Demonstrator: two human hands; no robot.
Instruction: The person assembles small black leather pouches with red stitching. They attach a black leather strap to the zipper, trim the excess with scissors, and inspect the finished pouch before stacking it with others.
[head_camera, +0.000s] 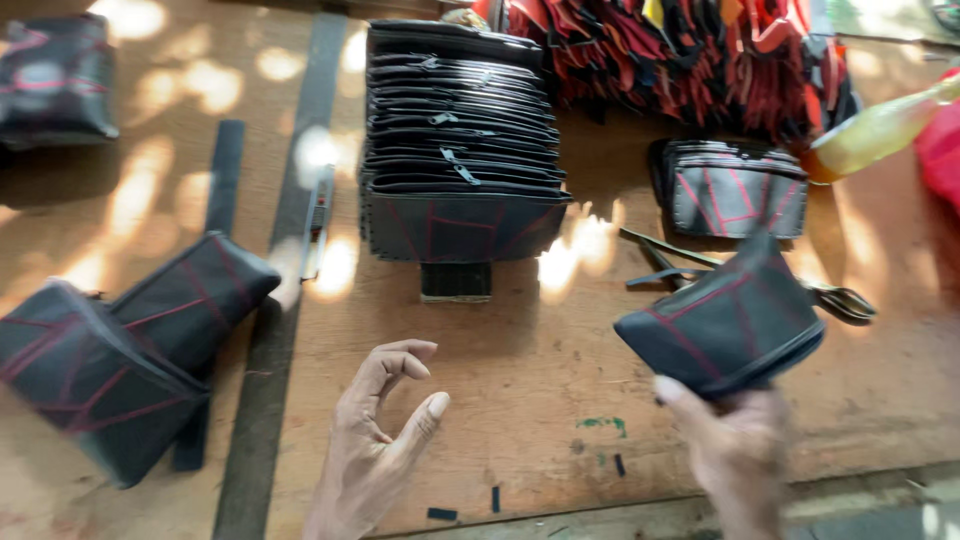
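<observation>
Right hand: your right hand (735, 450), at 4 o'clock, grips a black pouch (722, 325) with red stitching, lifted off the table (520, 360).
Left hand: your left hand (385, 430), at 6 o'clock, is loosely curled and holds nothing.
Done, by the look of it: two finished pouches (120, 350) at 9 o'clock.
Left: a tall stack of zipped pieces (460, 140) at 12 o'clock, and another pouch (735, 188) at 2 o'clock.
</observation>
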